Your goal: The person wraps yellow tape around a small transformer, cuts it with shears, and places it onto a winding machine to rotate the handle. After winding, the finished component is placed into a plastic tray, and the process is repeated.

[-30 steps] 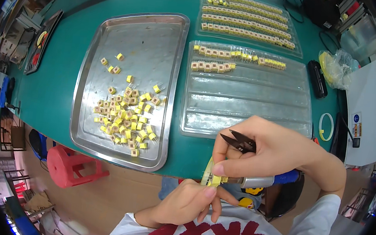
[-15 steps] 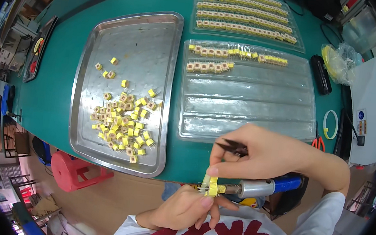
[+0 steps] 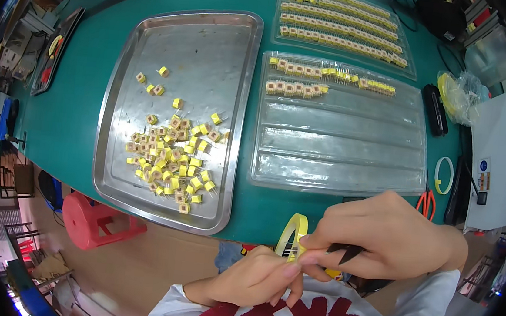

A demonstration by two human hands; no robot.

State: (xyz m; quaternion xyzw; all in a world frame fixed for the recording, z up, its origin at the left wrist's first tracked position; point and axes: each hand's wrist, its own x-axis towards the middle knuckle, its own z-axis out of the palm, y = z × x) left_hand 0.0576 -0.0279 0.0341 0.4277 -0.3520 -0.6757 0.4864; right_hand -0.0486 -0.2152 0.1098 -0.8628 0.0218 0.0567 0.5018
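Note:
My left hand (image 3: 257, 277) is closed at the lower middle, its thumb and fingers pinching at the lower side of a roll of yellow tape (image 3: 299, 226). My right hand (image 3: 382, 234) comes in from the right, its fingertips pinched on the tape close to the left fingertips. Dark pointed tweezers (image 3: 346, 252) are kept within the curled right fingers, tips sticking out. Any small part between the fingertips is mostly hidden. A metal tray (image 3: 191, 36) at left bears a heap of small yellow-wrapped components (image 3: 171, 156) with wire pins.
Beyond my hands lies a ribbed clear plastic tray (image 3: 339, 151) with component rows at its far side; a fuller plastic tray (image 3: 345, 24) lies behind it. Orange-handled pliers (image 3: 426, 203), another tape ring (image 3: 444, 175) and a black case (image 3: 434, 108) are at right. A red stool (image 3: 85, 221) stands below left.
My right hand has moved right and lower, with the tweezers turned. The tape roll now shows as an open ring. The blue-and-silver tool seen before is now hidden behind the right hand.

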